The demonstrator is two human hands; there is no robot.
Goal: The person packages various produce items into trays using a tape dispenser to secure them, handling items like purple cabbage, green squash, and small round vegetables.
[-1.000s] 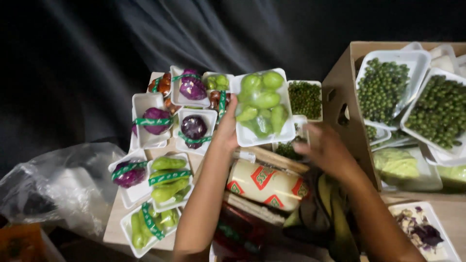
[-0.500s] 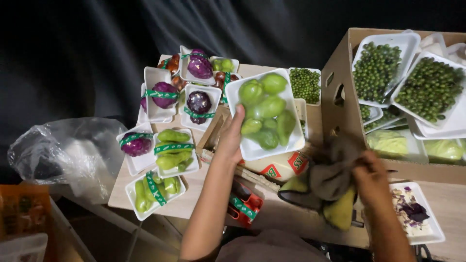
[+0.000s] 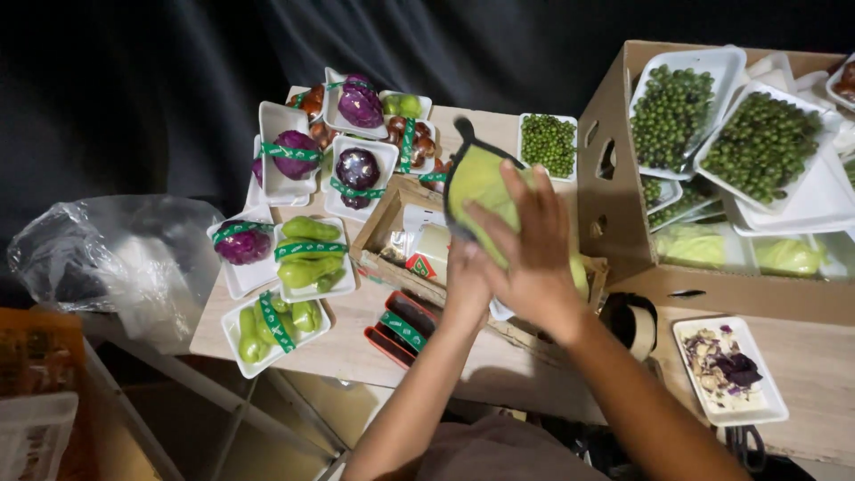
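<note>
My right hand (image 3: 527, 254) lies spread over a yellow-green cloth with a black edge (image 3: 476, 178) and presses it against what my left hand carries. My left hand (image 3: 465, 278) is just beneath, mostly hidden by the right one. It holds a white foam tray of green fruit, of which only a corner (image 3: 499, 311) and a bit of pale fruit (image 3: 580, 274) show. Both hands hover above a wooden crate (image 3: 381, 233) with packets inside.
Banded foam trays of purple cabbage (image 3: 294, 142) and green peppers (image 3: 307, 258) cover the table's left. A cardboard box (image 3: 623, 240) at right holds trays of green peas (image 3: 677, 107). Also here: a tape roll (image 3: 638, 328), a tray of purple scraps (image 3: 730, 370), a plastic bag (image 3: 116, 258).
My right hand lifted the cloth from low on the right and laid it over the tray of green fruit, which is now covered. The tray stayed in my left hand.
</note>
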